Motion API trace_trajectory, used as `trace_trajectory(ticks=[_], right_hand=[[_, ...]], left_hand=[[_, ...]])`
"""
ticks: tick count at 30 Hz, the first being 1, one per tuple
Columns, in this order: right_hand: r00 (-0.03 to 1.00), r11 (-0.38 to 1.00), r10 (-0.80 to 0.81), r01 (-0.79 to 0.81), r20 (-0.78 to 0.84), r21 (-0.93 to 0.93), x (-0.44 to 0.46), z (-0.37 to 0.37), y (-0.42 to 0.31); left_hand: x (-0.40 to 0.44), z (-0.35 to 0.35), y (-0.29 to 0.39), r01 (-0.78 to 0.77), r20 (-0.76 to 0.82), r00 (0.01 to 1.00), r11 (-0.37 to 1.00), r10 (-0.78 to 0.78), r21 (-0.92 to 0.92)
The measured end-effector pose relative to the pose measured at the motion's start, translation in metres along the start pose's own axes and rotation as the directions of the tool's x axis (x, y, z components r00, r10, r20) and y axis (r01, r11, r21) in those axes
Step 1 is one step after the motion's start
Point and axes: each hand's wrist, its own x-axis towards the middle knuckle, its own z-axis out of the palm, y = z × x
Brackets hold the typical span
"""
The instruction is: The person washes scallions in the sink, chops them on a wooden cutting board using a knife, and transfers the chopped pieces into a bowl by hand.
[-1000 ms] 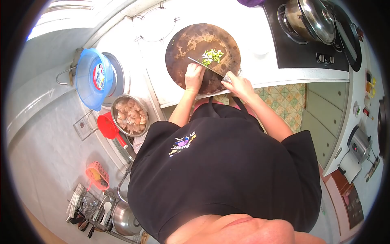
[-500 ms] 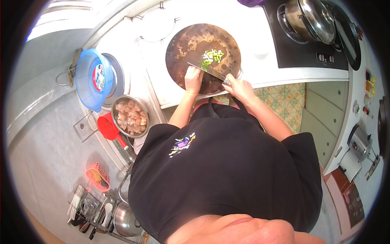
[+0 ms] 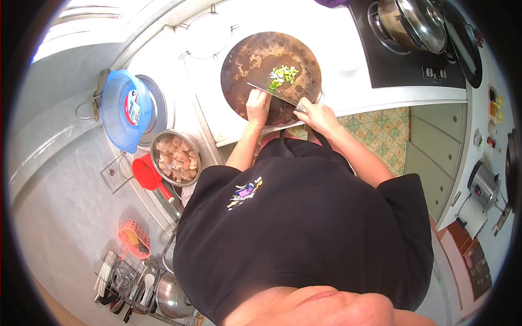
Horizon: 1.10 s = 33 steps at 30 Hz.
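A round, dark, stained chopping board [image 3: 244,65] lies on the white counter in front of me. My right hand [image 3: 318,115] is closed round the handle of a kitchen knife [image 3: 280,96], whose blade slants across the near half of the board. Beyond the blade sits a small heap of chopped green onion [image 3: 283,76], green and white. My left hand [image 3: 258,106] rests on the board's near left part with its fingers curled close against the blade. Whatever those fingers hold is hidden from view.
At left are a blue plastic basin [image 3: 117,111], a metal bowl of raw meat pieces [image 3: 176,157] and a red plastic scoop [image 3: 145,173]. A lidded pot [image 3: 405,27] stands on the black stove [image 3: 391,65] at right. A wire rack [image 3: 187,55] is behind the board.
The whole view has turned slightly. The knife and both hands stay at nearly the same place on the board, and the heap of green onion looks much the same.
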Motion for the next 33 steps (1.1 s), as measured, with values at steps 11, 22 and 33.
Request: trace_trajectory(ticks=[11,22,33], right_hand=[[0.996,0.997,0.054,-0.058,0.075,0.042,-0.003,-0.001,-0.005],[0.987,0.980,0.134,-0.146,0.093,0.137,-0.001,-0.013,0.016],[1.000,0.999,0.016,-0.015,0.016,-0.040,-0.020,-0.009,0.009]], left_hand=[[-0.001,-0.004,-0.001,-0.087,-0.013,0.996,0.996,0.087,0.026],[-0.005,-0.012,0.010,-0.092,-0.086,0.992,0.995,0.088,-0.049],[-0.004,-0.008,0.006,-0.084,-0.065,0.994,0.996,0.083,-0.012]])
